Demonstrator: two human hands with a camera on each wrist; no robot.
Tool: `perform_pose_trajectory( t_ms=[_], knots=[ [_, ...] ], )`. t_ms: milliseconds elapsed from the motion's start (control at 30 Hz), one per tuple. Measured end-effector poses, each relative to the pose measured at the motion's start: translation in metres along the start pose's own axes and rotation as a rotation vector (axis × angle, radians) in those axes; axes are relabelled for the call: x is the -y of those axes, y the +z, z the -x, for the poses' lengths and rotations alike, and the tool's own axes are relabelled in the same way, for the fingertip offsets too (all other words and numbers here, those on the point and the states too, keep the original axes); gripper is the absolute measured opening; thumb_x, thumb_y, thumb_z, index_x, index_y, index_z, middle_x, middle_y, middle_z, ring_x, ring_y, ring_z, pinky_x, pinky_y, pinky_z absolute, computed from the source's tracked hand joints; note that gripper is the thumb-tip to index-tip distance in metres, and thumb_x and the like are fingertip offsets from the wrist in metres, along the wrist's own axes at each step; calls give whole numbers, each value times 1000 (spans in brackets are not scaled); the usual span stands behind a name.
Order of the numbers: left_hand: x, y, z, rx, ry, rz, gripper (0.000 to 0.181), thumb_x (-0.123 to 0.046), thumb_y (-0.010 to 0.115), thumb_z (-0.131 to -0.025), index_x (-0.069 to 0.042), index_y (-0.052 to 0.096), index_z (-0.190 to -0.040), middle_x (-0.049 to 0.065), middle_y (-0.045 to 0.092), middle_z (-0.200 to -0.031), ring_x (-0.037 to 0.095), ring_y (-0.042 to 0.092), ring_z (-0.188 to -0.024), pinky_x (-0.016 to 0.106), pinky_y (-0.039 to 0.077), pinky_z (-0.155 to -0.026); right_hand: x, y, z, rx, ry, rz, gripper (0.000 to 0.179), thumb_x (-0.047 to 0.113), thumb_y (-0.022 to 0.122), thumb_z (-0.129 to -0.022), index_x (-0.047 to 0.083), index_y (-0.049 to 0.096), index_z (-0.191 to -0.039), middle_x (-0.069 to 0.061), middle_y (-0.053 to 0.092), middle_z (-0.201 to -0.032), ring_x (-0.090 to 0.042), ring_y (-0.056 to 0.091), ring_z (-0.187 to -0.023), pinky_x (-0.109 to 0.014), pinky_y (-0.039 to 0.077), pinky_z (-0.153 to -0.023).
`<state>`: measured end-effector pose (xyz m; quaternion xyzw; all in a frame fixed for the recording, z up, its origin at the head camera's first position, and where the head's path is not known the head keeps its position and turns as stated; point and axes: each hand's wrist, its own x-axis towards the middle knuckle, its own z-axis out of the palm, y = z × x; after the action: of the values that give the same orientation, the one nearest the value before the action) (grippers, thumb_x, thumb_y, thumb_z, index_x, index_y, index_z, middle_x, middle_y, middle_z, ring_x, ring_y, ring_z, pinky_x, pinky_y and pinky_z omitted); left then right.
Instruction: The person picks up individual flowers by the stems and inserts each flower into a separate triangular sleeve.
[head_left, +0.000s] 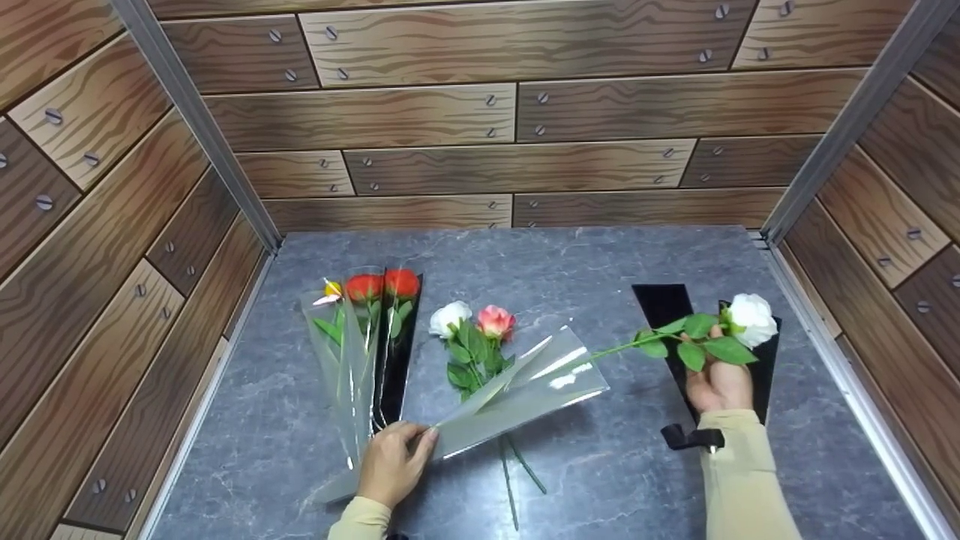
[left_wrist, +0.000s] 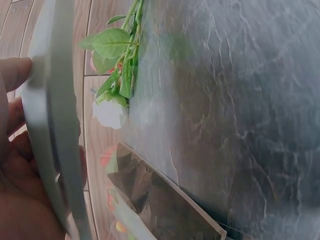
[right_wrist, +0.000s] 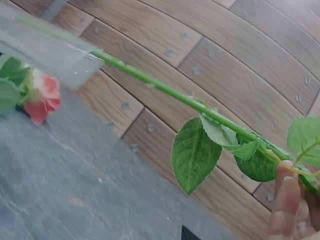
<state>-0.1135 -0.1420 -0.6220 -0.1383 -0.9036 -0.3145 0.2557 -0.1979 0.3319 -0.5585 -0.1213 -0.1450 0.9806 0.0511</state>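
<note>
My left hand point(head_left: 395, 461) pinches the narrow end of a translucent flower sleeve point(head_left: 517, 397), which slants up to the right across the table. At the right, my right hand point(head_left: 721, 382) holds a white rose point(head_left: 751, 320) just below its bloom, gripping the green stem point(right_wrist: 150, 80) among the leaves. The stem's lower end runs into the sleeve's wide mouth. Under the sleeve lie another white rose point(head_left: 451, 319) and a pink rose point(head_left: 496, 322), their stems showing below it. In the left wrist view, the sleeve point(left_wrist: 55, 115) stands edge-on between thumb and fingers.
Wrapped red roses point(head_left: 401, 283) and a yellow flower point(head_left: 332, 288) lie at the left, in clear and black sleeves. Black sleeves point(head_left: 664, 300) lie beneath my right hand. Wood-patterned walls point(head_left: 517, 112) enclose the grey marbled table point(head_left: 570, 480) at the back and sides.
</note>
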Motion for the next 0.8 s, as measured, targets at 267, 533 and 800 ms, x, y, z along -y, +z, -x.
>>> perform_pose_trajectory(
  t_ms=[267, 533, 800],
  knots=[
    [-8, 2, -4, 2, 22, 29, 7, -25, 73, -85, -20, 73, -80, -13, 65, -74, 7, 61, -68, 29, 47, -64, -26, 13, 6, 256, -8, 111, 19, 12, 43, -102, 0, 58, -105, -15, 66, -95, -26, 65, -80, -31, 55, -68],
    [-17, 5, -12, -23, 62, 84, 7, -24, 73, -85, -18, 73, -81, -15, 61, -71, -1, 50, -60, 21, 42, -57, -50, 29, 18, 273, -15, 300, 22, 15, 46, -102, 4, 62, -111, -10, 67, -96, -19, 65, -81, -25, 53, -64],
    [-26, 9, -17, -30, 71, 130, 6, -24, 73, -86, -19, 73, -82, -15, 62, -73, -1, 53, -63, 18, 43, -60, -67, 38, 25, 171, -90, 602, 15, 13, 56, -97, 10, 70, -100, -3, 68, -96, -13, 64, -87, -24, 52, -77]
  ],
)
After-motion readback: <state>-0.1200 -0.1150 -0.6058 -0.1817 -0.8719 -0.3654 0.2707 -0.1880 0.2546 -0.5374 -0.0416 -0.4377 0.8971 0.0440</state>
